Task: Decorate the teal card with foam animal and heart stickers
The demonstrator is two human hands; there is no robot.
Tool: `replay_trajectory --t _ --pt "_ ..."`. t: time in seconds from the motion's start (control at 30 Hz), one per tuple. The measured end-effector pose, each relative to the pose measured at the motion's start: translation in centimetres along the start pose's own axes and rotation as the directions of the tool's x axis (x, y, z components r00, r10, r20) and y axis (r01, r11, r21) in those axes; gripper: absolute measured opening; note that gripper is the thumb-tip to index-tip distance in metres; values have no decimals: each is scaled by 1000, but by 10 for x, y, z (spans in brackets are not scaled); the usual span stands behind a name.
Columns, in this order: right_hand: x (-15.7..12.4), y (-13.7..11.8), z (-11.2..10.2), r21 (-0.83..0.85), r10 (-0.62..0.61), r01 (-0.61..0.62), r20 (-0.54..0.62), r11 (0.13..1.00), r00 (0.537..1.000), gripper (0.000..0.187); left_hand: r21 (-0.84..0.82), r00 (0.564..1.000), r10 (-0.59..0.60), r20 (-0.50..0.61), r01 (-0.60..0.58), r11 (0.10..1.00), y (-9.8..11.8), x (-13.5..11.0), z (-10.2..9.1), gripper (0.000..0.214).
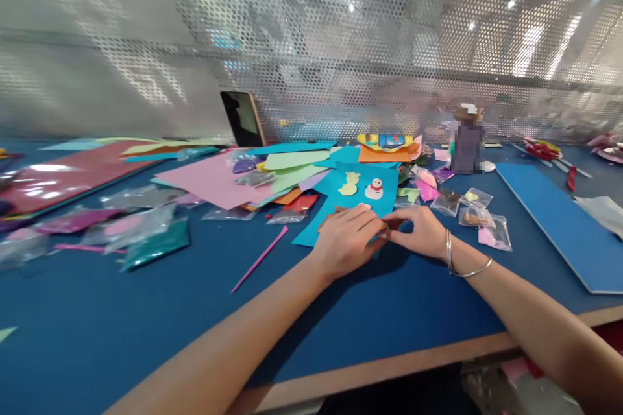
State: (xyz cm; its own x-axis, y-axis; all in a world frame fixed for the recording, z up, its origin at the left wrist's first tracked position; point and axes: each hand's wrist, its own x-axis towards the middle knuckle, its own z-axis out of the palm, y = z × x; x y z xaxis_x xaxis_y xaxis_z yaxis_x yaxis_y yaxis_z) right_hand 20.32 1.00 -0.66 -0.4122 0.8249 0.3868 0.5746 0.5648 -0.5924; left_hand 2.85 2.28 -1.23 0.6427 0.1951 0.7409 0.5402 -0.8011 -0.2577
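- Turquoise card [357,198] (snowman sticker [374,189] on it) lay beneath left hand [346,240] and right hand [422,232].
- Clear bags [495,233], just right, held small cut-outs [471,196].
- Both hands pinched one tiny piece [387,226].

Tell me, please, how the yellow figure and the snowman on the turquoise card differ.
The yellow figure is pale yellow all over; the snowman is white with red touches. The yellow figure sits left, the snowman right. Both lie flat on the turquoise card, side by side.

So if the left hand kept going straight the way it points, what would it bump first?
Probably the right hand, which meets the left hand over the blue card; depth is hard to judge.
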Motion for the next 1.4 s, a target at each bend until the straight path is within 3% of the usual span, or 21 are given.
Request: replay_trajectory --t 0.17,0.4,0.57,0.83,1.07,1.4 --pt "0 -2 -1 -13 55 -54 3 998 999 17 -28 999 -8 -40 7 1000 -3 1 -4 20" --pt "2 -1 -1 -3 53 -53 56 999 997 13 -75 1000 -16 24 18 997 -11 -1 -1 21" --pt "2 3 1 17 73 -74 45 997 996 13 -63 999 -45 -7 44 997 -16 -4 -2 23" --pt "0 2 0 64 108 -114 86 991 990 14 -153 989 -34 145 57 987 -14 -9 2 28" --pt "3 2 -3 232 156 -189 152 954 976 16 -167 983 -53 175 83 983 -11 -5 -1 33" --pt "4 3 -8 509 215 -265 156 819 964 33 -230 978 -85 189 128 965 -9 -1 -7 25"
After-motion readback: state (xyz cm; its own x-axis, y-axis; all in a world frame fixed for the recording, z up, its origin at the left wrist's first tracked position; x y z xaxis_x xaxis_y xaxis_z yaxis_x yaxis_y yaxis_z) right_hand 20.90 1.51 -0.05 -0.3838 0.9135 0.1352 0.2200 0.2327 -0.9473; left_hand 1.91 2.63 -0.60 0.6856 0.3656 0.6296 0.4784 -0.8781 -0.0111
